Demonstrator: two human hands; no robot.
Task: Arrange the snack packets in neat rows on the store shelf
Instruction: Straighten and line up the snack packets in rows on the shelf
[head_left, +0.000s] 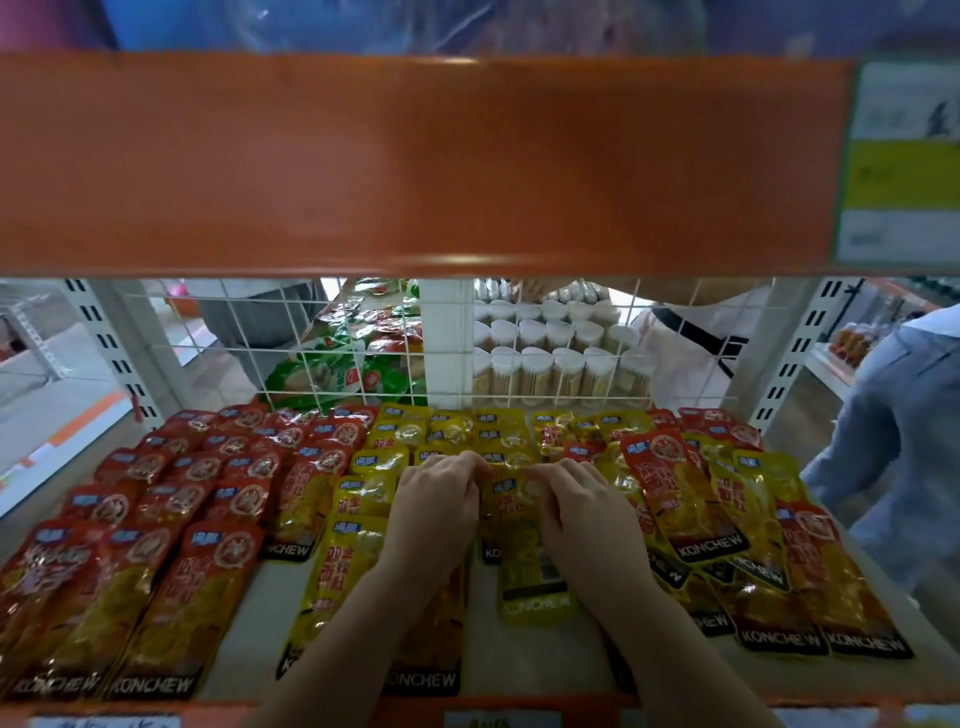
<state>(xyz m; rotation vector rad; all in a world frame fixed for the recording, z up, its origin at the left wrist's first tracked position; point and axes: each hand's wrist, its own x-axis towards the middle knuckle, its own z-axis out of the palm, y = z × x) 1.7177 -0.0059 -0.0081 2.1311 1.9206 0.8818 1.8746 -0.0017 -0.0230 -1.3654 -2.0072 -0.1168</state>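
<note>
Red snack packets (171, 499) lie in overlapping rows on the left of the shelf (519, 654). Yellow packets (363, 488) fill the middle, and a mixed heap of red and yellow packets (727, 499) lies askew on the right. My left hand (434, 506) and my right hand (584, 512) both rest knuckles-up on the middle yellow packets, fingers curled at the top edge of one yellow packet (511, 499) between them. A yellow packet (530, 577) below lies face down.
An orange upper shelf edge (415, 161) hangs close overhead. A white wire grid (363, 343) backs the shelf, with green bags and white-capped jars behind it. A person in a blue sleeve (893, 415) stands at the right. White slotted uprights flank both sides.
</note>
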